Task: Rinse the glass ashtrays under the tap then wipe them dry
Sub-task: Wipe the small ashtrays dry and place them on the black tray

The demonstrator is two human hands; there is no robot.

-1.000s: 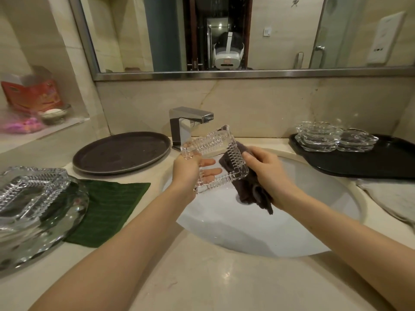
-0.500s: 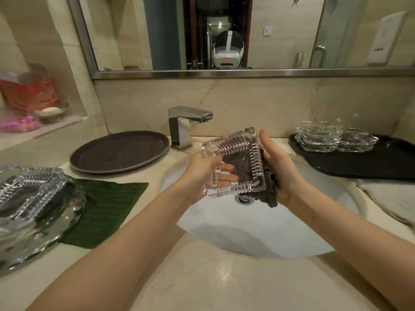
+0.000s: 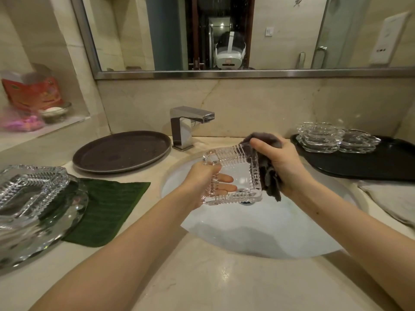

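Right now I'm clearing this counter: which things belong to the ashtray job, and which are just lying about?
In use: square ashtray in left hand; dark cloth in right hand; tap; sink; stacked ashtrays.
Lying about: round tray; green mat; red box.

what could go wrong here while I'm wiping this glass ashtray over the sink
The square ashtray is held only at one edge by your left hand above the basin; if wet, it might slip and chip. Your right hand pressing the dark cloth against its far rim could lever it loose.
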